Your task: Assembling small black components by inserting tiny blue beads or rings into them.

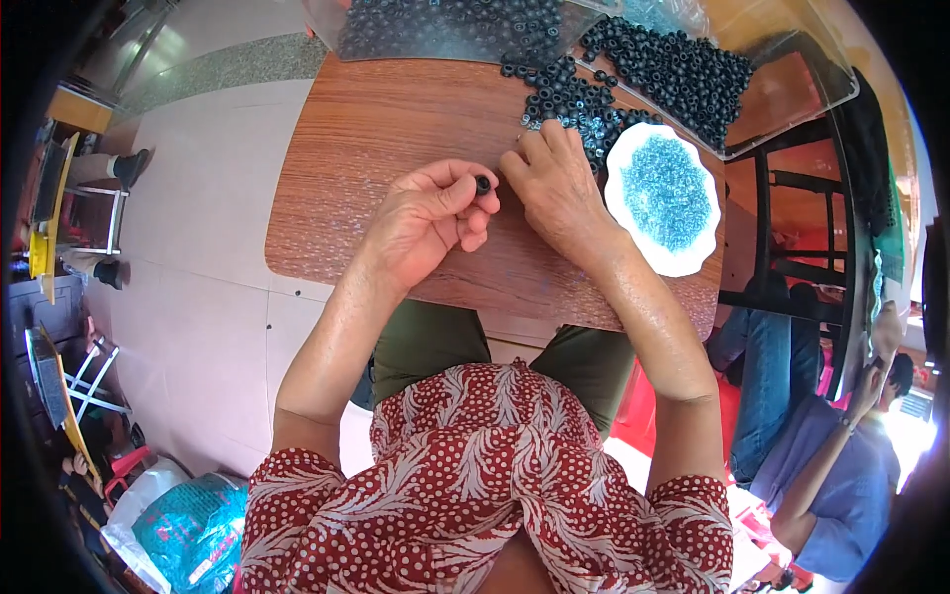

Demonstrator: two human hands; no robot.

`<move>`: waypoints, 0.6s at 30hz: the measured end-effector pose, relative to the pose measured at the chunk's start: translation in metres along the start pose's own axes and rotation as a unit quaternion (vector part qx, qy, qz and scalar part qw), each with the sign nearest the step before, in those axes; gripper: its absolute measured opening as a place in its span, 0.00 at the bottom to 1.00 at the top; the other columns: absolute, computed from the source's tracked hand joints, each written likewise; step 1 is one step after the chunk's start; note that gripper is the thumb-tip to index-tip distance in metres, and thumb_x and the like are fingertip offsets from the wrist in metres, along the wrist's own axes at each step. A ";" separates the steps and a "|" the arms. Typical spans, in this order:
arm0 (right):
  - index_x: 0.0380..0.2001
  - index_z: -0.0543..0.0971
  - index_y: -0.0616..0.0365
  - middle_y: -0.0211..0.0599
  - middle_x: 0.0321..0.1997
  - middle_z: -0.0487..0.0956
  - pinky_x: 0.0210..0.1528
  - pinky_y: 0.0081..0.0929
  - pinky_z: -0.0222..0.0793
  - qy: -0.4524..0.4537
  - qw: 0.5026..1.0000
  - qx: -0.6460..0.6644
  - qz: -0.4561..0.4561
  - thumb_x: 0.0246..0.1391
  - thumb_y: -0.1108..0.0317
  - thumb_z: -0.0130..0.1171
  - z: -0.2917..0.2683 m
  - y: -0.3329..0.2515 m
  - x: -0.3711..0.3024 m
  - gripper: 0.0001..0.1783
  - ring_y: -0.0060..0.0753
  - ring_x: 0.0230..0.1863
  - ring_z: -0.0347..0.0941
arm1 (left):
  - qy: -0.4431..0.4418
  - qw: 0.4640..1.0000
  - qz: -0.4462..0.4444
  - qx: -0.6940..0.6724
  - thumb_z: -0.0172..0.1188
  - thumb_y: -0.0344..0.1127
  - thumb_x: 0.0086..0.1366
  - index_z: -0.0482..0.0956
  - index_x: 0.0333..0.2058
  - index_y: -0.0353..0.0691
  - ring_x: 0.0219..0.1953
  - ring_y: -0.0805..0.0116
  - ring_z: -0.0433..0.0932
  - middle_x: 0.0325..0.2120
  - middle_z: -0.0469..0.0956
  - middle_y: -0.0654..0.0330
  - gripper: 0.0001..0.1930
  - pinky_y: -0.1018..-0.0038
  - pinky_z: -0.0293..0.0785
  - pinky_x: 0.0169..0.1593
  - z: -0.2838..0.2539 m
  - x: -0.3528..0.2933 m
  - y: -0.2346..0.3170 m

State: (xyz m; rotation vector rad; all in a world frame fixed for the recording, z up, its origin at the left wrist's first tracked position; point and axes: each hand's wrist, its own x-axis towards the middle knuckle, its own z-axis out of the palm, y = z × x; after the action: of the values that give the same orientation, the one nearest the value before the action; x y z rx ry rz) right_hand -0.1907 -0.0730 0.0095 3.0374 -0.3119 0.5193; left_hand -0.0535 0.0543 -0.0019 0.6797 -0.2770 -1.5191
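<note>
Between the thumb and forefinger of my left hand [428, 220] is a small black ring-shaped part [483, 185], its hole showing. The other fingers of that hand are loosely curled over the wooden tabletop [396, 114]. My right hand [554, 188] is bent down at the edge of a loose pile of black ring-shaped parts [566, 94], where small clear pieces [594, 127] are mixed in. Its fingers are closed together, and their tips are partly hidden, so anything held there does not show. Right beside that wrist stands a white scalloped dish [616, 188] full of small clear bluish pieces [668, 193].
Two clear plastic bins with many black parts stand at the far edge, one [445, 49] at the middle and one [792, 109] at the right. A black metal frame [762, 218] and a seated person [841, 485] are at right. A teal bag [193, 530] lies lower left.
</note>
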 end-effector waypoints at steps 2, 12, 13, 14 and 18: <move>0.25 0.72 0.59 0.38 0.33 0.68 0.39 0.33 0.58 -0.010 1.000 0.005 0.006 0.34 0.78 0.52 -0.001 0.002 -0.002 0.09 0.39 0.37 0.61 | 0.007 1.000 0.005 0.012 0.54 0.32 0.62 0.73 0.37 0.31 0.22 0.74 0.71 0.26 0.74 0.58 0.09 0.77 0.66 0.25 -0.001 0.000 -0.001; 0.26 0.79 0.57 0.33 0.25 0.73 0.34 0.32 0.63 0.123 0.974 0.111 0.156 0.30 0.79 0.64 -0.013 0.014 -0.012 0.13 0.38 0.32 0.66 | 0.042 0.998 0.048 0.022 0.54 0.30 0.61 0.74 0.36 0.30 0.21 0.76 0.70 0.25 0.74 0.59 0.08 0.79 0.66 0.24 -0.010 -0.007 0.000; 0.26 0.79 0.57 0.32 0.25 0.73 0.34 0.32 0.63 0.121 0.977 0.107 0.136 0.30 0.79 0.64 -0.011 0.012 -0.012 0.13 0.38 0.32 0.66 | 0.043 0.997 0.052 0.022 0.54 0.30 0.61 0.74 0.35 0.30 0.21 0.76 0.70 0.25 0.74 0.59 0.08 0.79 0.66 0.24 -0.010 -0.007 -0.001; 0.26 0.79 0.56 0.32 0.25 0.73 0.34 0.31 0.63 0.118 0.981 0.104 0.116 0.29 0.78 0.64 -0.008 0.009 -0.012 0.13 0.38 0.32 0.66 | 0.040 0.998 0.051 0.022 0.54 0.30 0.61 0.74 0.35 0.30 0.21 0.76 0.70 0.25 0.74 0.59 0.08 0.79 0.66 0.24 -0.009 -0.006 -0.001; 0.20 0.76 0.57 0.34 0.24 0.69 0.33 0.33 0.60 0.100 0.989 0.068 0.087 0.32 0.76 0.61 0.000 -0.002 -0.006 0.06 0.39 0.31 0.63 | 0.057 0.996 0.061 0.040 0.55 0.30 0.61 0.74 0.36 0.30 0.21 0.76 0.70 0.24 0.74 0.59 0.09 0.80 0.66 0.24 -0.008 -0.007 0.000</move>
State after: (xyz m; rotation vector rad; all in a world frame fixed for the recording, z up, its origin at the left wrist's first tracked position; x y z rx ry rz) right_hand -0.1954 -0.0696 0.0077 3.0676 -0.5553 0.8839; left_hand -0.0497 0.0627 -0.0069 0.7963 -0.2879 -1.3523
